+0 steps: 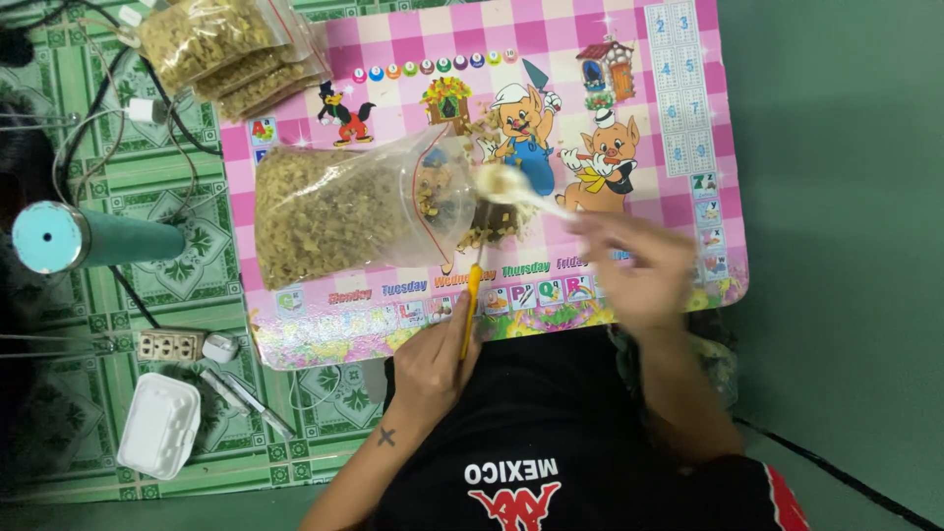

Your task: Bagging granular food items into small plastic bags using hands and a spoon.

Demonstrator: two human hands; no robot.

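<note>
My left hand (433,364) grips a thin yellow-handled tool (471,305) that points up toward the mouth of a large clear zip bag (344,208) full of dry brownish-yellow pieces. That bag lies on its side on a pink checked cartoon mat (629,108). My right hand (634,270), blurred by motion, holds a white plastic spoon (511,187) whose bowl hovers just right of the bag's open mouth. Some loose pieces (492,228) lie spilled on the mat under the spoon.
Several smaller filled bags (226,44) are stacked at the mat's top left. On the green patterned floor at left are a teal cylinder (84,239), cables, a power strip (169,345), a white foam box (159,425) and a pen-like tool (246,401).
</note>
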